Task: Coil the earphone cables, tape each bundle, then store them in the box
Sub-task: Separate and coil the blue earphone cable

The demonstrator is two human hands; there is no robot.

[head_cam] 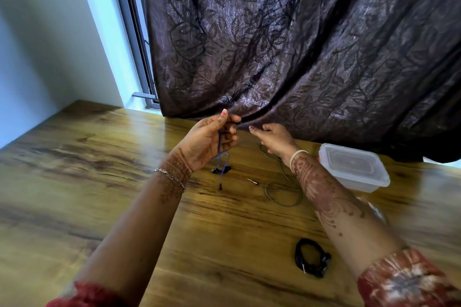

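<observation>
Purple cable (220, 149) hangs from the left hand (209, 139), gripped between thumb and curled fingers above the table (99, 169), with the earbuds (221, 170) at its lower end. The right hand (274, 139) is close beside, fingers bent; whether it pinches the cable cannot be told. A grey cable (282, 187) lies loose beneath it. A black bundle (311, 257) lies coiled nearer the person. The box (354, 169) stands lidded at right, its contents indistinct through cloudy plastic.
</observation>
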